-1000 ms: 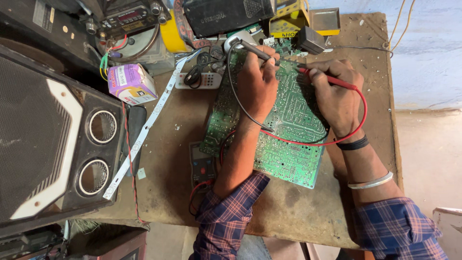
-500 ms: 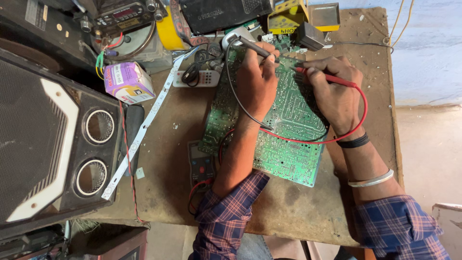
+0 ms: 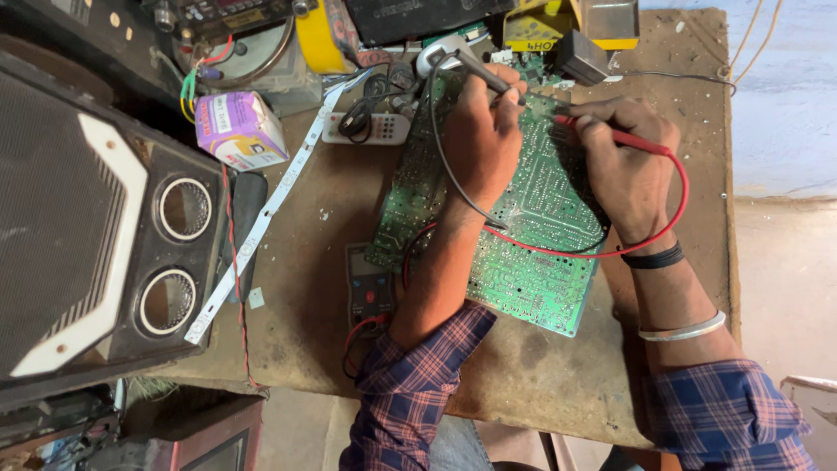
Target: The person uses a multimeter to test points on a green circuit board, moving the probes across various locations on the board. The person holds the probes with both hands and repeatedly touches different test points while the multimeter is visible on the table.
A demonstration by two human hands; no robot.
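With my left hand (image 3: 484, 131) pinching the black probe (image 3: 478, 71) and my right hand (image 3: 628, 161) pinching the red probe (image 3: 610, 135), I judge the green circuit board (image 3: 523, 235), flat on the workbench (image 3: 558, 384), stiff, light and fragile, best gripped by its edges.

Worn brown wooden workbench (image 3: 540, 384), dusty and stained, top crowded along its far edge. Right of it: pale blue painted wall (image 3: 785, 96) meeting bare tan floor (image 3: 789, 288). Big black speaker cabinet (image 3: 87, 218) on the left. Even daylight, soft shadows.
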